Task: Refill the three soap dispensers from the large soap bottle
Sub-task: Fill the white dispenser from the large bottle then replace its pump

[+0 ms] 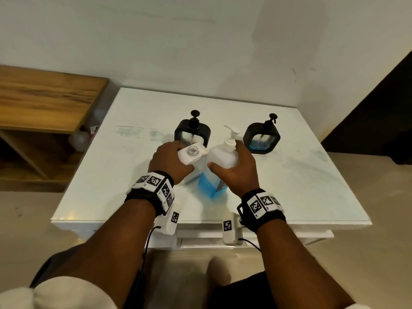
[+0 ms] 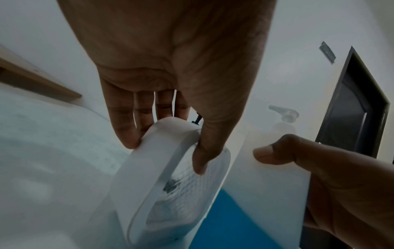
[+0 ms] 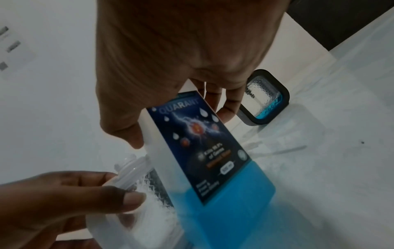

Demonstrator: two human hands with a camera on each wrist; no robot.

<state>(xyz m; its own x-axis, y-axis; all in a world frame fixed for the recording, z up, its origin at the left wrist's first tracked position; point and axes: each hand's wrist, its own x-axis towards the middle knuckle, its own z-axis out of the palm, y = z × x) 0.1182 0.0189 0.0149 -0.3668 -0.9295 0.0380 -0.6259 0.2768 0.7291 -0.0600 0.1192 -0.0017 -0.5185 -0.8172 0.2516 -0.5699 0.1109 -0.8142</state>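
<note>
My left hand (image 1: 170, 160) grips a white-framed soap dispenser (image 1: 192, 156) near its top; its neck is uncapped and open. In the left wrist view the thumb and fingers (image 2: 125, 134) clamp the white frame of this dispenser (image 2: 153, 170). My right hand (image 1: 236, 168) holds the large soap bottle (image 1: 219, 159), white pump on top, blue soap low inside, right beside the dispenser. The bottle (image 3: 213, 160) shows a dark blue label in the right wrist view. Two black dispensers stand behind, one at the left (image 1: 192, 131) and one at the right (image 1: 262, 137) with a little blue soap.
All of this sits on a white table (image 1: 312, 175) against a pale wall. A wooden shelf unit (image 1: 44, 99) stands to the left, and a dark doorway (image 1: 379, 121) lies to the right. My knees are below the table's near edge.
</note>
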